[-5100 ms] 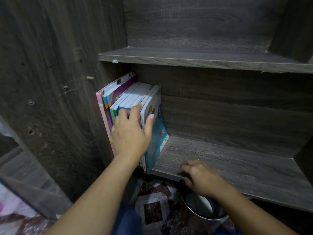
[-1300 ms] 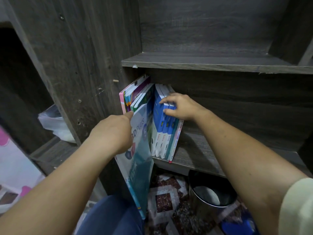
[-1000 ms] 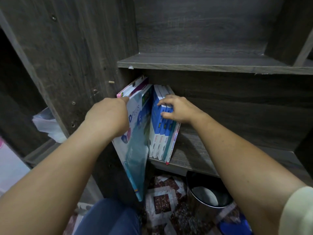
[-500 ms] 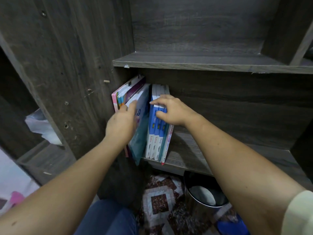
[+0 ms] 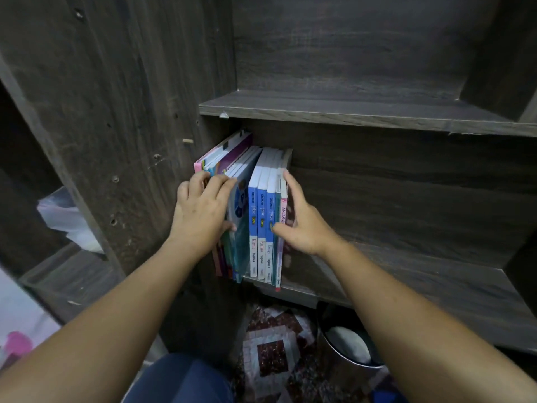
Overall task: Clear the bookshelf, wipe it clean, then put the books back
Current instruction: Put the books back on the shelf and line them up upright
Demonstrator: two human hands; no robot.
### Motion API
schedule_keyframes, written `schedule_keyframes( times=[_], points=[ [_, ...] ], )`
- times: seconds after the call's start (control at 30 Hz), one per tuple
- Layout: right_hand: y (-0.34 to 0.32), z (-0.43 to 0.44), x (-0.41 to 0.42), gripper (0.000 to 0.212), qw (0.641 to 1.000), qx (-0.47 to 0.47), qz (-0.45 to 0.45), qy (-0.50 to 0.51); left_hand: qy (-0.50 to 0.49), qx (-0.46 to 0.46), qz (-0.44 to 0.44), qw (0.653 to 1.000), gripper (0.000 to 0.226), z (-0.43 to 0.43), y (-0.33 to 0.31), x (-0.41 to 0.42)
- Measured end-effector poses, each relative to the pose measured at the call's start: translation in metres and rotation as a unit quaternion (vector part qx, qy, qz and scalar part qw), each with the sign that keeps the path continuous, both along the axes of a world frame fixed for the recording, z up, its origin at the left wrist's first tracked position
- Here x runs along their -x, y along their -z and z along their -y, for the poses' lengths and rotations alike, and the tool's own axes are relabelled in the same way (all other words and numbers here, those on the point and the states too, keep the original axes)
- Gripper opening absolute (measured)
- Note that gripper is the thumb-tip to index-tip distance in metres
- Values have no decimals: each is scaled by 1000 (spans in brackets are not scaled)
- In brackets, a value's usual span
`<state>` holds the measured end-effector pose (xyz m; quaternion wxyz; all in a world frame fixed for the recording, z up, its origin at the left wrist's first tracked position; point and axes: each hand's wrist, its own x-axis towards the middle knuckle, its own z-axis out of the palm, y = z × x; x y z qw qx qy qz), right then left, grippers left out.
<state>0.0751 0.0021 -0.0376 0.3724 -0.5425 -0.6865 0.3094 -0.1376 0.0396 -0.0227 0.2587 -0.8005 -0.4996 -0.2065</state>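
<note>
Standing upright at the left end of the dark wood-grain shelf (image 5: 406, 289), a row of blue, teal and pink paperback books (image 5: 261, 216) is bracketed by both hands. The left hand (image 5: 200, 213) is pressed flat, fingers together, against the front edges; the right hand (image 5: 299, 225) is spread apart, the outermost pink spine pinched between thumb and fingers.

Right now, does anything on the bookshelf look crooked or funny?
Yes. The teal book by the left hand leans and pokes out past the shelf edge, unlike the three upright blue books. The thin pink book overhangs too.
</note>
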Motion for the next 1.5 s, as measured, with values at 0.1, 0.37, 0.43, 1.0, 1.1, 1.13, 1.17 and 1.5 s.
schedule_keyframes(
  times=[0.1,0.37,0.43,1.0,1.1,1.13,1.17,1.5],
  points=[
    [14,2,1,104,1000,4,20,10,-23,-22,27,999,100,-6,4,-4],
    [51,10,9,95,995,20,97,12,-42,-48,194,979,50,24,44,-15],
    [64,12,5,95,991,37,127,-4,-20,-24,255,966,37,35,49,-24],
    [62,3,-19,73,989,-26,141,22,50,126,324,936,34,40,-10,-73],
    [63,-2,-16,77,995,-32,92,17,47,130,305,942,36,65,-10,-81],
    [65,-3,-14,76,996,-34,83,8,25,125,296,947,35,69,-12,-83],
    [67,-4,-12,76,996,-35,76,-1,-6,115,278,954,35,70,-15,-85],
    [60,-2,-10,67,996,-44,66,45,-114,245,58,961,83,51,-35,-96]
  ],
)
